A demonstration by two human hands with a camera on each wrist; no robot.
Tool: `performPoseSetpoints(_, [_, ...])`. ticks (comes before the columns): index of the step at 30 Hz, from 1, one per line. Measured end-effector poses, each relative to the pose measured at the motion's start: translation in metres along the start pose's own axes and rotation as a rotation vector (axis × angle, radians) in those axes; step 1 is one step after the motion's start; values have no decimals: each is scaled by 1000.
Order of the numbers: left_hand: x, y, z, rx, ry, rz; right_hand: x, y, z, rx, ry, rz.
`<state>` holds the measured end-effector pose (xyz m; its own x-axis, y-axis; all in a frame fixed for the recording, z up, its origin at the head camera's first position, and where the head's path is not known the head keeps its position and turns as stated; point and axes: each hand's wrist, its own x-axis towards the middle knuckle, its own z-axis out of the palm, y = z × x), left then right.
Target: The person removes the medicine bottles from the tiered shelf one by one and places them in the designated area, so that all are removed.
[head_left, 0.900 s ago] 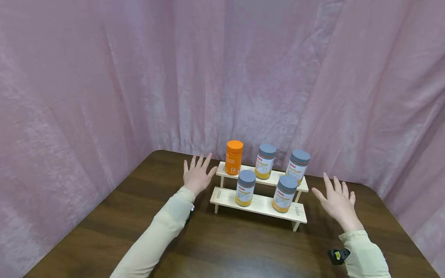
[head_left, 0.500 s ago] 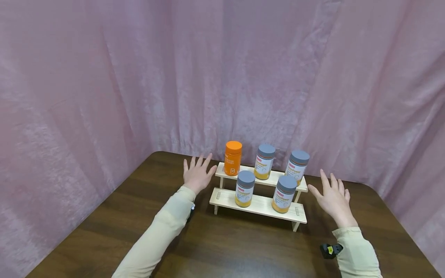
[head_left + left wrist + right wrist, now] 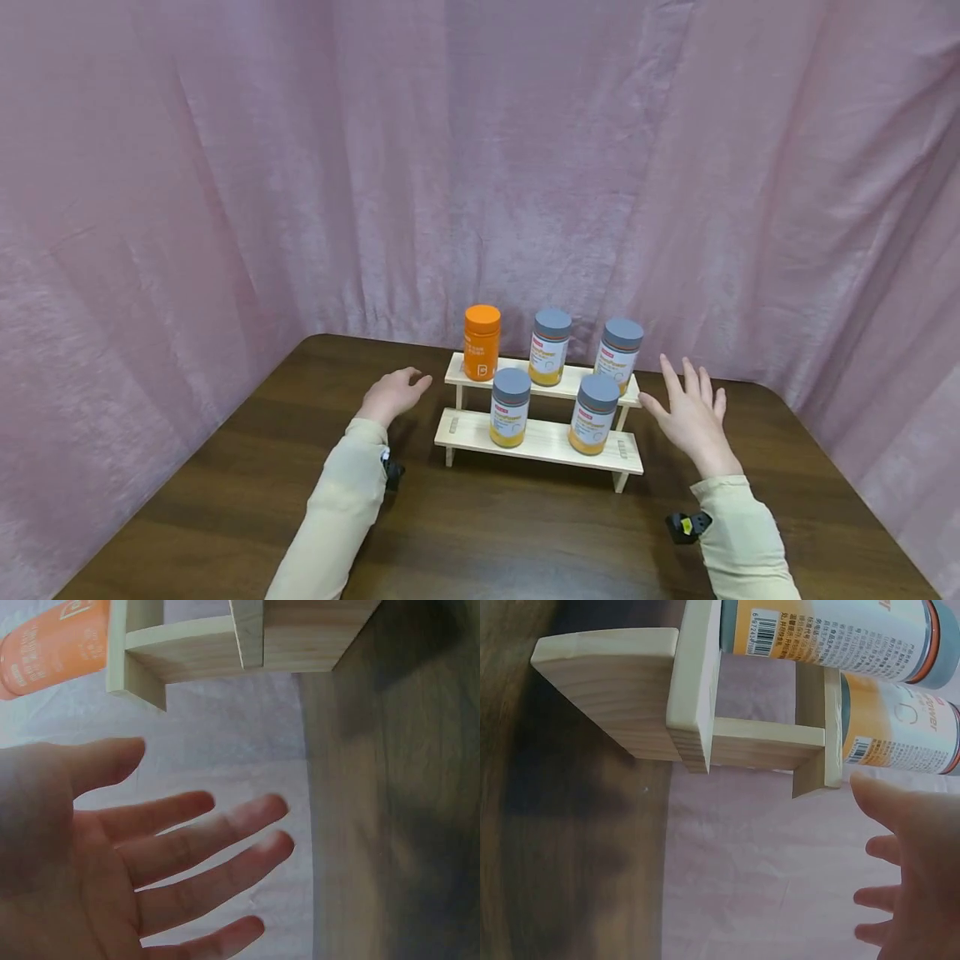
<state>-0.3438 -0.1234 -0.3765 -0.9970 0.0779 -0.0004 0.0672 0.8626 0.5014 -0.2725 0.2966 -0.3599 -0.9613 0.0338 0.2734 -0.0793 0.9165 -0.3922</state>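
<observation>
A two-tier pale wooden stand carries several jars. On its upper tier are an orange jar at the left end, a grey-lidded jar in the middle and another grey-lidded jar at the right. Two more like them, a left jar and a right jar, stand on the lower tier. My left hand is beside the stand's left end, fingers loosely bent and holding nothing. Off the right end is my right hand, fingers spread, its thumb close to the upper tier in the right wrist view.
The stand rests on a dark brown wooden table with rounded far corners. Pink curtains hang behind it and along both sides. A small black device sits at the right wrist, and another dark device at the left.
The head view has turned slightly, so the stand appears further left. My left hand has drawn back a little and its fingers have bent downward. My right hand has come closer to the stand.
</observation>
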Motion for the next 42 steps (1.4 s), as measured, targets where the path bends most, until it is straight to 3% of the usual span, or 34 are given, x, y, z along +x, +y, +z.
performPoseSetpoints(6, [-8, 2, 6, -49, -76, 29, 2, -3, 2, 51, 22, -2])
performPoseSetpoints(13, [-11, 6, 6, -102, -178, 57, 7, -10, 9, 257, 103, 5])
performPoseSetpoints(20, [-8, 1, 11, -108, -293, 74, 11, -22, 22, 546, 292, 4])
performPoseSetpoints(24, [-7, -1, 17, -115, -333, 89, 11, -28, 25, 624, 270, 2])
performPoseSetpoints(31, [-11, 3, 22, -164, -344, 110, 13, -36, 30, 689, 191, 39])
performPoseSetpoints(42, [-4, 6, 26, -133, -291, 161, 20, -35, 34, 699, 193, 8])
